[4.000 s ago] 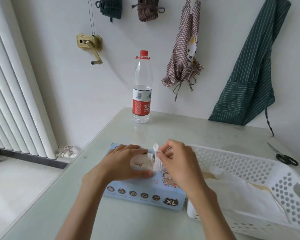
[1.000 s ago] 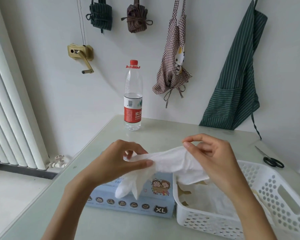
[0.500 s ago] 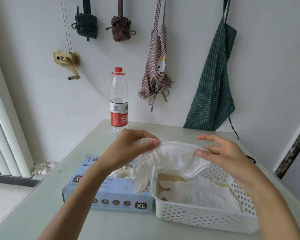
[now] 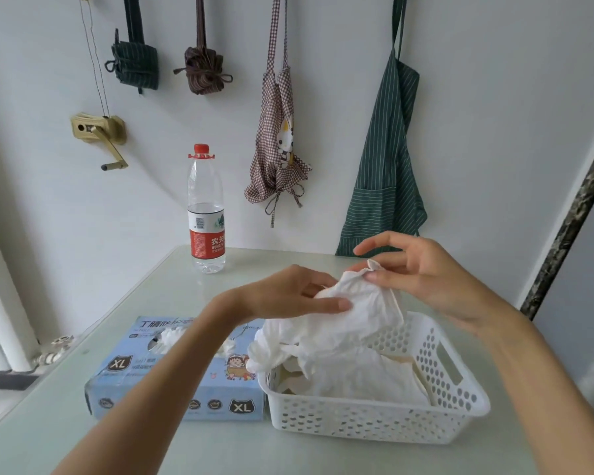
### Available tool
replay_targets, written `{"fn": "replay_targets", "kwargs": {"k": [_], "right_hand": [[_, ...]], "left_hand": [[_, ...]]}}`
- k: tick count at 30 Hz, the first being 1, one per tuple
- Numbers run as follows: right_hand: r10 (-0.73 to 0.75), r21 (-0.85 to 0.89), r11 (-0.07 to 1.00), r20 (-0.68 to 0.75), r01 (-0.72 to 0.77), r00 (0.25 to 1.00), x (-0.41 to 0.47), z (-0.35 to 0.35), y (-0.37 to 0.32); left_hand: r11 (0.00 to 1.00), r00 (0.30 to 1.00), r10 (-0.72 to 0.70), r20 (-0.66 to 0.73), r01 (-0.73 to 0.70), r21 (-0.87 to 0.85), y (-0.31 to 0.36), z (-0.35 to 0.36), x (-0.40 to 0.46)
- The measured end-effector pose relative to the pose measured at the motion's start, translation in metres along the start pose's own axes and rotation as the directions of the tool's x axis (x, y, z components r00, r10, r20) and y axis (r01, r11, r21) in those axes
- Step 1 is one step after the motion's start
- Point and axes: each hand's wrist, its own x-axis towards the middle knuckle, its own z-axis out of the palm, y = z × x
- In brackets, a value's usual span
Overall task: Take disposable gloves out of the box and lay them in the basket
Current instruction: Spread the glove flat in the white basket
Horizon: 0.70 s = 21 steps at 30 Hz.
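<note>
Both hands hold one white disposable glove [image 4: 350,317] above the far left part of the white basket [image 4: 374,419]. The left hand [image 4: 288,296] pinches the glove between its thumb and the other fingers at the glove's left side. The right hand [image 4: 422,272] pinches the upper edge of the glove with the thumb and one bent finger, while the index finger is stretched out and touches nothing. The glove hangs down from the two hands, and its lower end, with the glove fingers, falls over the left rim of the basket. Inside the basket lie other white gloves [image 4: 364,378], spread flat over its bottom. The light blue glove box [image 4: 172,382], marked XL, lies on the table [image 4: 151,289] just left of the basket, touching or almost touching it, and some white glove material shows in its top opening. Farther on the table, near the wall, a water bottle [image 4: 205,214] with a red cap stands upright. On the wall hang a green striped apron [image 4: 388,166] and a checked apron [image 4: 278,149].
</note>
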Motion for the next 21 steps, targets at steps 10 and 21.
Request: {"fn": "replay_targets", "kwargs": {"k": [10, 21], "right_hand": [[0.320, 0.133, 0.947, -0.345, -0.291, 0.882, 0.002, 0.005, 0.058], [0.158, 0.398, 0.915, -0.503, 0.066, 0.850, 0.009, -0.002, 0.056]], "left_hand": [[0.980, 0.949, 0.075, -0.307, -0.128, -0.154, -0.003, 0.023, 0.010], [0.986, 0.969, -0.040, -0.244, -0.002, -0.167, -0.024, 0.017, 0.009]]}}
